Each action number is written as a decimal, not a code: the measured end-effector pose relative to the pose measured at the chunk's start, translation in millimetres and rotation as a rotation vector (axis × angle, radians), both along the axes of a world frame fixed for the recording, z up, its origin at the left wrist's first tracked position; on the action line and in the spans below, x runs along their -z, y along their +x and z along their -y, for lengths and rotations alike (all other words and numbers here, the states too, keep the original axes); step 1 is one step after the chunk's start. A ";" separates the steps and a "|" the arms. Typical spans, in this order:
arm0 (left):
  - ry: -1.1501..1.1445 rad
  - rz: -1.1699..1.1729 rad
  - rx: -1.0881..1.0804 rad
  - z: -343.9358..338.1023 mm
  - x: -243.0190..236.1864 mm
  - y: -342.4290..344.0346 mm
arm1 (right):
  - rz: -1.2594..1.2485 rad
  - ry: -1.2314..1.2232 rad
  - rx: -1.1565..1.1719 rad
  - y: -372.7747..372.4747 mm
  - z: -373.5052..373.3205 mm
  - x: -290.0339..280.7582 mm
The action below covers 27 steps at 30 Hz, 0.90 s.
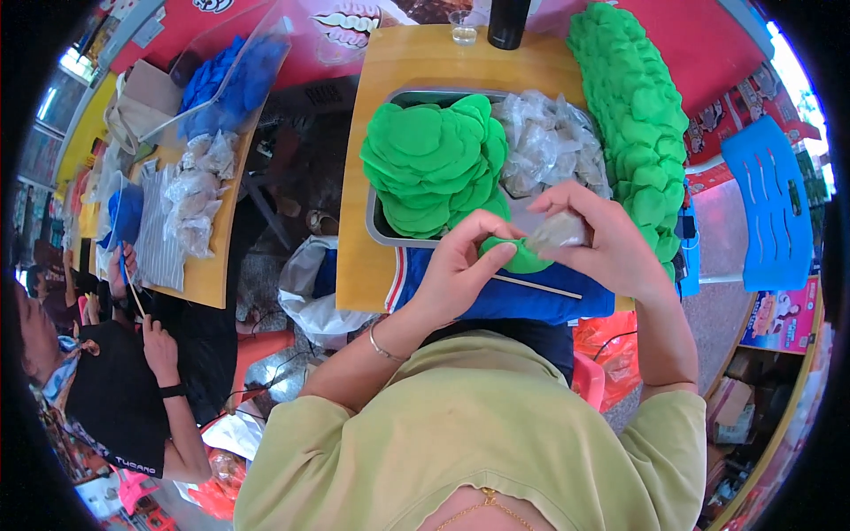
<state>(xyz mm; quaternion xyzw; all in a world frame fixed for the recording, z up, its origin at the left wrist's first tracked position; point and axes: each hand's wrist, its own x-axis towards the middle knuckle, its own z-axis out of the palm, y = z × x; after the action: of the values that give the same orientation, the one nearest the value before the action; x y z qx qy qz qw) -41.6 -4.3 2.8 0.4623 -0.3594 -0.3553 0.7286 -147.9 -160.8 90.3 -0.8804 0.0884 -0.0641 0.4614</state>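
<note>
My left hand (474, 257) grips a small green piece (522, 258) between thumb and fingers, over a blue cloth (469, 296) at the table's edge. My right hand (602, 243) is closed on a small clear plastic bag with beige contents (558, 228), right against the green piece. A thin wooden stick (549, 288) lies on the cloth below. Beyond my hands, a metal tray (381, 232) holds a heaped pile of green rounded pieces (425, 150) and several crumpled clear bags (544, 133).
A long green stack (633, 124) lines the table's (416, 53) right side; a glass (462, 28) and dark tumbler (506, 19) stand behind. A co-worker (106, 398) works at the left table (221, 274) among blue pieces and bags. A blue chair (770, 203) stands right.
</note>
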 end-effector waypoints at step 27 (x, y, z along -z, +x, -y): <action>-0.112 -0.289 -0.042 15.3 12.2 -14.8 | 0.044 -0.143 0.024 -0.3 8.5 3.9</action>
<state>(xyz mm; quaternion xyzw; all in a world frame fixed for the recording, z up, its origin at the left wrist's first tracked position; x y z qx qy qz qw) -56.4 -19.6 -9.3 0.3726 -0.2604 -0.3820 0.8047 -148.2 -169.3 86.4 -0.9084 0.0841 -0.0950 0.3983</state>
